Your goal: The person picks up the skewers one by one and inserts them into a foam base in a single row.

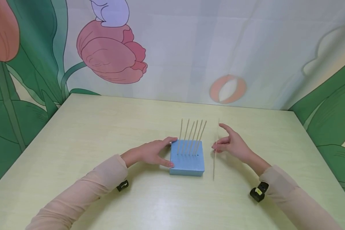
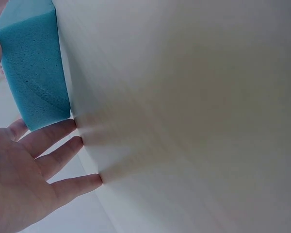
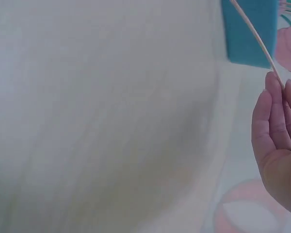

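A blue foam block [image 1: 187, 163] lies on the table with several thin wooden sticks [image 1: 187, 134] standing in a row in its top, leaning slightly. At the right end of that row is a small dark hole [image 1: 197, 155]. My left hand [image 1: 153, 152] holds the block at its left side, thumb at the near corner and index finger at the far one. In the left wrist view, the other fingers spread below the block's end [image 2: 36, 68]. My right hand [image 1: 233, 145] pinches one wooden stick [image 1: 216, 150] just right of the block, the index finger extended near its upper end.
The pale table [image 1: 103, 121] runs back to a printed curtain [image 1: 184, 57] with flowers and leaves. Each wrist carries a black camera mount, the right one [image 1: 258, 191] more visible.
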Demonstrator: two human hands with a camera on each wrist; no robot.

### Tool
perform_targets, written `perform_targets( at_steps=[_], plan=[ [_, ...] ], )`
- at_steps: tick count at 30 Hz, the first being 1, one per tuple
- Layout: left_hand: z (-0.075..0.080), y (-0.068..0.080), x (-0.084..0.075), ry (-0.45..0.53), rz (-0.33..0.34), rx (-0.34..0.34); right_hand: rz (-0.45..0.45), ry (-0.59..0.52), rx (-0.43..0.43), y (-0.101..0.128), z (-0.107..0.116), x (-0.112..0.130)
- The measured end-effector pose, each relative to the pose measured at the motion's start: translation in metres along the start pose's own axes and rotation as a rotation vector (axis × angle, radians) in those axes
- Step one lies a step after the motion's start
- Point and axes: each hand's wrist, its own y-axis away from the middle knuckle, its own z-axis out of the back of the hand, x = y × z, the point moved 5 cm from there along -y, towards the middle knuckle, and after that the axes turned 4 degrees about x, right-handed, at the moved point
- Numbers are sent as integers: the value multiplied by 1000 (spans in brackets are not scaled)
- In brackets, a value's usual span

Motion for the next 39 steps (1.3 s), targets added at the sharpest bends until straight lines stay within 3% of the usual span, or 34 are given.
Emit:
perform_targets(
  at_steps=[11, 20, 30, 39],
  plan=[
    [0, 0, -1, -7, -9, 3, 148, 32, -37, 17, 3, 46],
    [0, 0, 0, -10, -2, 1, 345, 27, -125, 26, -2, 76],
    [0, 0, 1, -10, 6, 9, 535, 173, -235, 29, -21, 94],
    [0, 0, -1, -7, 1, 10, 634, 214, -243, 27, -32, 99]
  ],
)
